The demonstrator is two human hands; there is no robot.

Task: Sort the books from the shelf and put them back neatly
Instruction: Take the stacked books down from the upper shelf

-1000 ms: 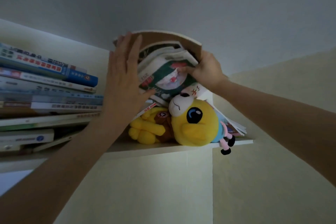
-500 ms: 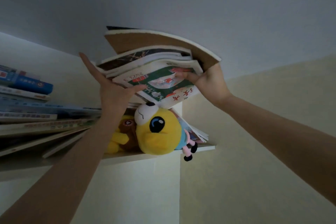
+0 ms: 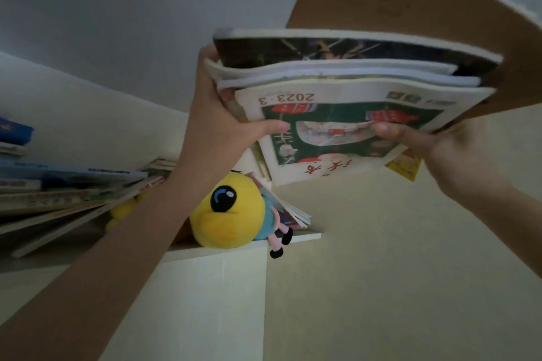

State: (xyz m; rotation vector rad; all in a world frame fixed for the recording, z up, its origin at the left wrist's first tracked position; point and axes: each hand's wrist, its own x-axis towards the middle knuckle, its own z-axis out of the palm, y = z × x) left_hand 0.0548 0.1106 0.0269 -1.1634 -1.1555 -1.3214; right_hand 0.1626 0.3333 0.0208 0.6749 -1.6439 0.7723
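Observation:
A stack of books and magazines hangs in the air above and in front of the shelf. Its lowest one is a green-covered magazine marked 2023·3, and a large brown-backed book lies on top. My left hand grips the stack's left edge, thumb under the green cover. My right hand holds the right side from below, thumb on the green cover. More books lie piled flat on the shelf at the left.
A yellow plush toy with a blue eye sits at the shelf's right end, a small doll's legs dangling over the edge. A few thin magazines lean behind it. The wall and ceiling fill the background.
Both hands have lifted the stack off the shelf and drawn it up and toward the camera, to the right. The left hand went from flat against the stack to gripping its edge.

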